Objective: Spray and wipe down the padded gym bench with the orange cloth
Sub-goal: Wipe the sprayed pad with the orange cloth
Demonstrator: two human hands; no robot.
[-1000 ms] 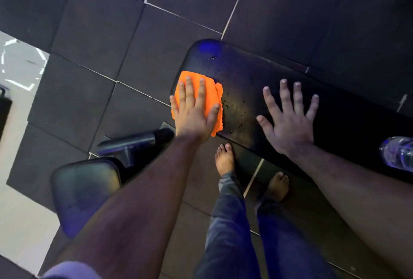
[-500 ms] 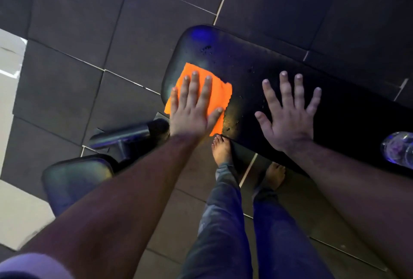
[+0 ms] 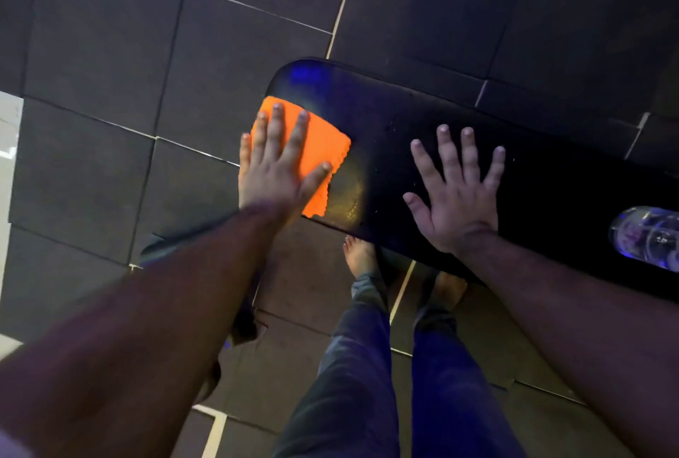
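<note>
Two hands lie flat on the bench [image 3: 385, 134], fingers spread. The left hand [image 3: 279, 171] presses the cloth [image 3: 323, 145] at the pad's 9 o'clock end; the right hand [image 3: 457, 193] rests bare at 3 o'clock of it, apart.

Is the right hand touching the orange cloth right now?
Apart. The head view shows bare black bench between the right hand and the orange cloth, which lies under the left hand.

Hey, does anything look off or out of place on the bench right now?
Only one thing: a clear bottle lies on its side on the bench, at the right edge of view. Otherwise the left hand presses the cloth flat; the right hand rests spread.
</note>
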